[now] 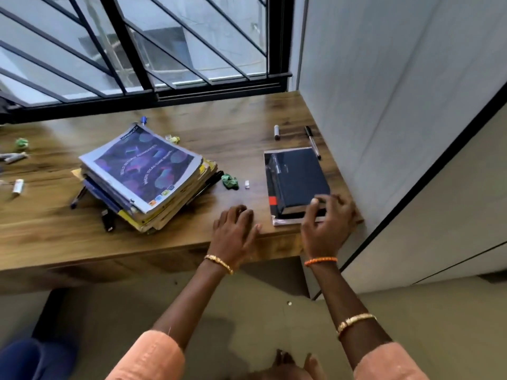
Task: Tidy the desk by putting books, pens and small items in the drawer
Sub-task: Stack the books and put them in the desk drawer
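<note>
While the right hand (327, 215) curls over the near end of the dark book (297, 182), fingers hooked on its top corner, the left hand (236, 229) lies flat and loose on the desk (233, 124) edge, holding nothing.

Item: dark book, atop a thinner one, right corner of desk by the wall.
Item: book pile (145, 171), left of centre, pens poking out beneath.
Item: black pen (312, 142) and a marker (277, 132), behind the dark book.
Item: green paper ball (230, 181) and a small white piece (247, 184), between pile and book.
Drawer: not in view.

Step judged in hand: taking up the dark book. Next move calls for a firm lift, perhaps both hands, then finding and opening the drawer.
</note>
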